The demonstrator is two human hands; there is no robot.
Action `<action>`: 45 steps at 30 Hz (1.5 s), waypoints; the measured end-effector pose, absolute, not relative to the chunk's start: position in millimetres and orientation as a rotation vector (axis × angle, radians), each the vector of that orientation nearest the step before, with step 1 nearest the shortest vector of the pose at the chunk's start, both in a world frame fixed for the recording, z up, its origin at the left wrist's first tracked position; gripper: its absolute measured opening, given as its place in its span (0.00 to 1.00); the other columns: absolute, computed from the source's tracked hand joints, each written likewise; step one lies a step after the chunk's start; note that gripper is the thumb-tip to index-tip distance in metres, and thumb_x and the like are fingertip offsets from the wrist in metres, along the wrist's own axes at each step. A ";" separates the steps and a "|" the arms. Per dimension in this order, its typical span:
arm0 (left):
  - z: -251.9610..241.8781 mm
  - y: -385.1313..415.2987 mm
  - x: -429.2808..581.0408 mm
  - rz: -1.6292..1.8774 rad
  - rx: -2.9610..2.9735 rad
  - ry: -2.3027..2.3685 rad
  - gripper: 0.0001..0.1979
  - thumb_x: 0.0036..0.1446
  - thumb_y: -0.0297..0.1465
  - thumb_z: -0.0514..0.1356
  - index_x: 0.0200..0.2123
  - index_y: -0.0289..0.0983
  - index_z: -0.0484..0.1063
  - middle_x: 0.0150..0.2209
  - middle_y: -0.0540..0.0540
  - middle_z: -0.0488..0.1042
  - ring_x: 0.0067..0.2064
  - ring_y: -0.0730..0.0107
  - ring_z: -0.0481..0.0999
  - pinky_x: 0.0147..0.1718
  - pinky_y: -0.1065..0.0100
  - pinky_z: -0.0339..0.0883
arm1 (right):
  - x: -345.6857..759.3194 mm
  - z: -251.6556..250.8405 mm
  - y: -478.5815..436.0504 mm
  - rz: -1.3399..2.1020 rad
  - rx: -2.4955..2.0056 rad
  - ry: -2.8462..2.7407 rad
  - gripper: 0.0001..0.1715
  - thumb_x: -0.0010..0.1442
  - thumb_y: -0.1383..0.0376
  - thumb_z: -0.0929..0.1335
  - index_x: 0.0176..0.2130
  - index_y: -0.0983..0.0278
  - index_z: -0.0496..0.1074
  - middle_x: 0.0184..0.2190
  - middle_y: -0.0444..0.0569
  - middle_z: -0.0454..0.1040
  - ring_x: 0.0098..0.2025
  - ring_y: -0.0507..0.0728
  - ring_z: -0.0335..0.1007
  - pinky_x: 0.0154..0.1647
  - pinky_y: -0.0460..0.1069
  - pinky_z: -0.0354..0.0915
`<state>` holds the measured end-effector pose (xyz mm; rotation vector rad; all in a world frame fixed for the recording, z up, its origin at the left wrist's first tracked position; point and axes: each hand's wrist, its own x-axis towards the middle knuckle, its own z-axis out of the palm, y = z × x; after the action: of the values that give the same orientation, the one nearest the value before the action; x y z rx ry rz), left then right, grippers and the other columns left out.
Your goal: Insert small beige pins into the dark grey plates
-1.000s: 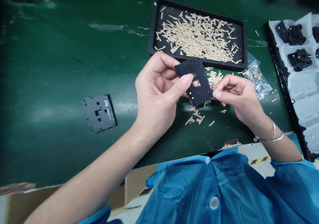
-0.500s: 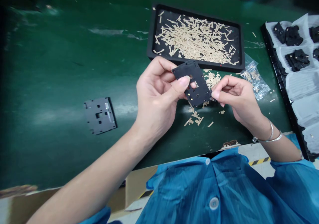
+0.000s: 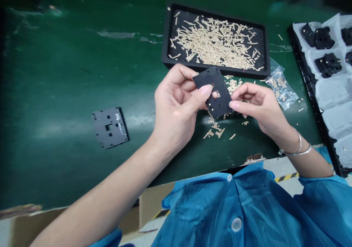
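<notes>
My left hand (image 3: 178, 104) grips a flat black plastic plate (image 3: 217, 106) by its left side, thumb across the front face and fingers behind. The plate is tilted and has small cut-outs, with tiny brass-coloured bits showing near its lower left. My right hand (image 3: 261, 106) pinches the plate's lower right edge, thumb in front, the other fingers curled and partly hidden. Under and behind the plate, small tan strips (image 3: 217, 131) lie scattered on the green table. A second black plate (image 3: 110, 128) with similar cut-outs rests flat on the left.
A black tray (image 3: 165, 51) heaped with tan strips (image 3: 214, 43) stands behind my hands. Right of it lies a clear plastic bag (image 3: 283, 87) with small pieces inside. At the far right, a compartment tray with white liners (image 3: 332, 95) holds black parts (image 3: 328, 64).
My left hand and the plate have shifted slightly right. My right thumb has moved a little left, from beside the plate's corner onto its edge.
</notes>
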<state>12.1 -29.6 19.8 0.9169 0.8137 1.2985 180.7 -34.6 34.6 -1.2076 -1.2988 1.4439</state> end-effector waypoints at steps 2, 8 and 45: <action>20.0 -30.5 12.1 1.276 0.923 0.834 0.16 0.47 0.33 0.72 0.30 0.41 0.65 0.26 0.55 0.75 0.28 0.73 0.76 0.23 0.71 0.70 | 180.3 34.6 -34.9 1.422 -1.233 -1.321 0.16 0.44 0.59 0.77 0.25 0.65 0.71 0.24 0.41 0.70 0.25 0.47 0.62 0.22 0.43 0.59; 18.4 -30.7 11.2 1.249 0.884 0.857 0.16 0.45 0.34 0.73 0.30 0.42 0.67 0.26 0.54 0.73 0.27 0.73 0.74 0.22 0.71 0.69 | 182.5 36.1 -35.9 1.403 -1.260 -1.377 0.16 0.43 0.60 0.78 0.26 0.65 0.72 0.26 0.42 0.71 0.26 0.47 0.62 0.21 0.43 0.56; 9.1 -22.1 5.3 1.206 1.020 0.744 0.14 0.52 0.36 0.69 0.31 0.42 0.65 0.34 0.53 0.74 0.35 0.72 0.76 0.36 0.67 0.76 | 180.8 31.2 -46.1 0.945 -1.210 -1.480 0.07 0.51 0.65 0.73 0.28 0.63 0.71 0.25 0.41 0.71 0.25 0.48 0.61 0.24 0.45 0.61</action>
<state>5.3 -22.1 9.1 1.0204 0.7444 1.2059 180.8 -46.1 31.2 -1.2097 -1.4798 0.9453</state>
